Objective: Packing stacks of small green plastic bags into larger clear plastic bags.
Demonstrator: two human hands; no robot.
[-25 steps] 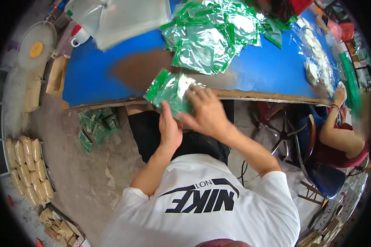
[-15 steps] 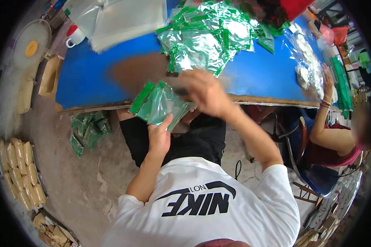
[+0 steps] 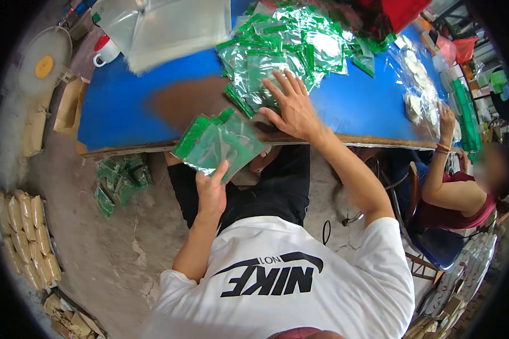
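Blue table (image 3: 124, 107), brown-edged, one brownish patch on its top; concrete floor (image 3: 113, 237) below, cracked and stained. On my feed I list the containers first. Item: pouches (image 3: 220, 144), clear with green bands, a thin fanned set in the person's left hand (image 3: 211, 192), above the lap at the table's near edge; thumb pressed on top, the other fingers hidden beneath, so I cannot tell how they lie. Item: pile (image 3: 322, 48) of like pouches on the table, loosely overlapped; I cannot tell whether they contain anything. Right hand (image 3: 296, 110) lies over its near side, palm down, fingers spread; I cannot tell whether they press. Item: large clear sleeves (image 3: 178, 34), stacked flat, far left. Item: white mug (image 3: 107, 50), red on top, contents hidden. Item: clear bag (image 3: 418, 79) of pale, roundish pieces, right end. Item: green packets (image 3: 121, 181), heaped on the floor. Item: brown packs (image 3: 31, 237), plump, ranked in rows at left. Item: carton (image 3: 68, 104), beside the table's left end. Writing: white shirt (image 3: 345, 294) with black lettering, upside down to me. Room: co-worker (image 3: 458, 198) in dark red, seated on a blue chair (image 3: 438, 246) at right, one hand by the clear bag.
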